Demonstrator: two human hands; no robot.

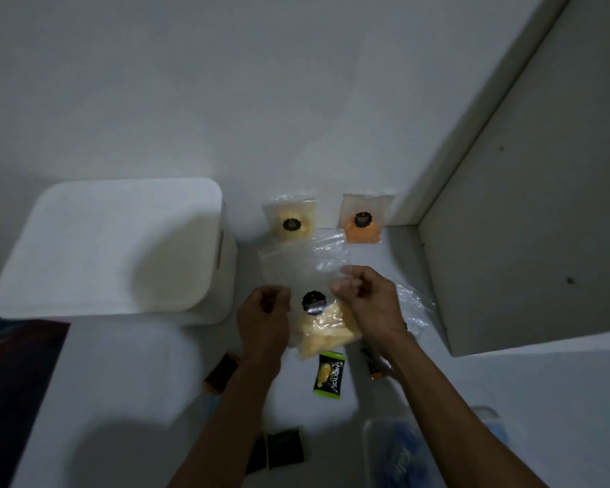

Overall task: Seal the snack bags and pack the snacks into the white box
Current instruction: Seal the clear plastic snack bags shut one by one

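Clear snack bag (pixel 317 304) with pale yellow pieces sits between the two hands, raised over the white surface (pixel 507 399). The contents are bunched at the near end and a round black label faces up; the empty upper part of the bag extends away from the hands.

Left hand (pixel 263 318): fingers curled at the bag's left edge, apparently gripping the plastic; the contact itself is hidden by the knuckles.
Right hand (pixel 367 301): fingers curled, pinching the bag's right side just above the label.

Beyond the hands, two more labelled bags lean upright against the wall: a pale-yellow-filled bag (pixel 291 218) and, to its right, an orange-filled bag (pixel 365 220).

Left of the left hand, a little farther off, is the white box (pixel 120 248); its top face is white and I cannot tell whether it is lidded.

Just right of the right hand lies crumpled clear plastic (pixel 414 304).

Nearer than the hands: green-and-black Nextar packet (pixel 328 375) just below the held bag; orange-and-dark wrapped snack (pixel 222 373) beside the left forearm; another orange-tipped wrapper (pixel 377 364) partly under the right forearm; dark packets (pixel 282 449) between the forearms; blurred blue-tinted clear item (pixel 398 452) under the right forearm.
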